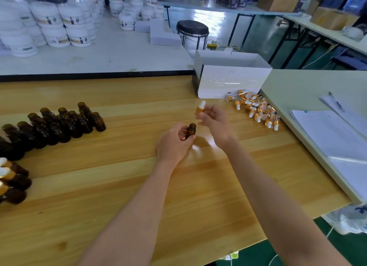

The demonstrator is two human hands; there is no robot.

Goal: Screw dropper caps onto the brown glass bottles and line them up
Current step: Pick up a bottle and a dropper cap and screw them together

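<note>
At far left, capped bottles [12, 178] sit beside rows of open brown bottles [59, 126]; I cannot tell whether they are filled. Mid-table, the left hand [174, 144] curls round one bottle [191, 131] by its body, neck free. The glass looks light, hard and slick, and likely breakable. Just above, the right hand [214, 122] pinches a dropper cap [200, 108], best gripped by its gold collar. Loose caps [256, 110] lie before a white box [232, 77], contents hidden.

- Uncapped bottles [59, 124] stand in rows at the counter's [119, 186] left; capped bottles [14, 182] sit nearer, at its left edge.
- A box [232, 81] sits far right, loose caps [256, 110] just before it.
- Mid-counter, the left hand [174, 144] grips a bottle [191, 131]; the right hand [215, 122] pinches a cap [200, 107] above and right of it.
- Papers [333, 138] lie on the next counter, right.
- Tubs [59, 25] and a stool [192, 30] stand behind.
</note>
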